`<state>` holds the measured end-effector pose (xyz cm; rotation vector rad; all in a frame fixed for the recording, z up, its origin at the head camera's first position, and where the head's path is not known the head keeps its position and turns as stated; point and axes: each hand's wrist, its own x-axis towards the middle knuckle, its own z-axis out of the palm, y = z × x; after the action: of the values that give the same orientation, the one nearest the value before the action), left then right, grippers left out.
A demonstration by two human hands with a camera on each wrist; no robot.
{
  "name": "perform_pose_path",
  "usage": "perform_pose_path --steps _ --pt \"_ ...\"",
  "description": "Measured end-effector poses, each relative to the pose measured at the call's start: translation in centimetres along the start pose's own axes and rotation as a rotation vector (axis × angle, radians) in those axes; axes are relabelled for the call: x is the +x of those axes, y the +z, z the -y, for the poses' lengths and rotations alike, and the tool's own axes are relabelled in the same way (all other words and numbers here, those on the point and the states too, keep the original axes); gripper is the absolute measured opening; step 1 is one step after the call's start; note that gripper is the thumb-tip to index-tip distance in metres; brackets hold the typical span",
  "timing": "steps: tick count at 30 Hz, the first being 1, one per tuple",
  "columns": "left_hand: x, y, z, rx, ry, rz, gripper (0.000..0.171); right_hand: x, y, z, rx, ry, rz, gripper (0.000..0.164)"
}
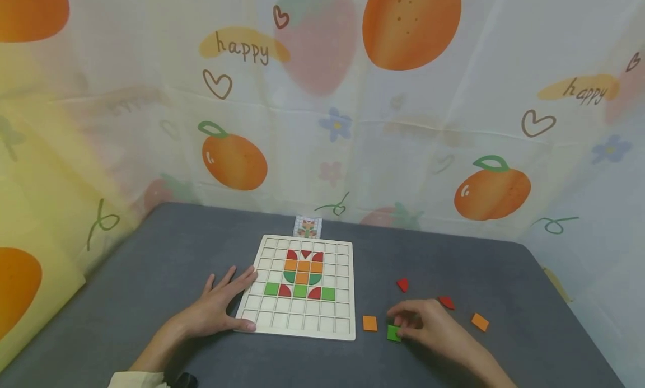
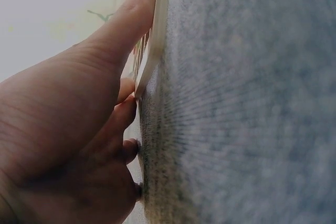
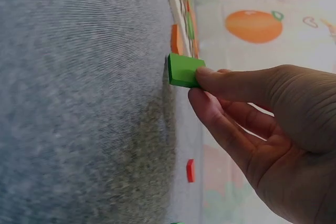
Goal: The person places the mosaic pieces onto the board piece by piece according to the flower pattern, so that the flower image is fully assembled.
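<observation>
Two hands — right pinching a green tile.

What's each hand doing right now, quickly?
Left hand: open, fingers spread, touching the white board.
Right hand: closed, pinching a green square between thumb and finger.

We've head cam high, facing forward-down over table; wrist cams close on left hand and right hand, rolled sideways. Head, right wrist share green tile.
</observation>
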<state>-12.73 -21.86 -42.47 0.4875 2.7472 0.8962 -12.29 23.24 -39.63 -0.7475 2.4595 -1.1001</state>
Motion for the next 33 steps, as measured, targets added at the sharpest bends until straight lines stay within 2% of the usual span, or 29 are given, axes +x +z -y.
perform_pose_path --steps 4,10,17,25,33 --pt "0.0 0.0 0.0 -0.001 -0.006 0.0 0.111 0.3 -0.1 0.5 0.014 -0.019 -0.017 0.026" --pt "0.0 0.0 0.0 -0.006 -0.01 0.003 0.112 1.4 0.2 1.3 -0.035 -0.038 -0.055 0.025" --pt "0.1 0.1 0.1 -0.001 -0.014 0.005 0.111 3.0 1.2 2.1 -0.056 -0.103 -0.07 0.024" --pt "0.0 0.0 0.1 -0.006 0.002 0.003 0.11 4.6 1.9 2.9 -0.03 -0.077 -0.055 0.024" --pt "-0.2 0.0 0.0 -0.027 0.025 0.001 0.109 5.9 2.8 3.3 -0.034 -0.094 -0.067 0.022"
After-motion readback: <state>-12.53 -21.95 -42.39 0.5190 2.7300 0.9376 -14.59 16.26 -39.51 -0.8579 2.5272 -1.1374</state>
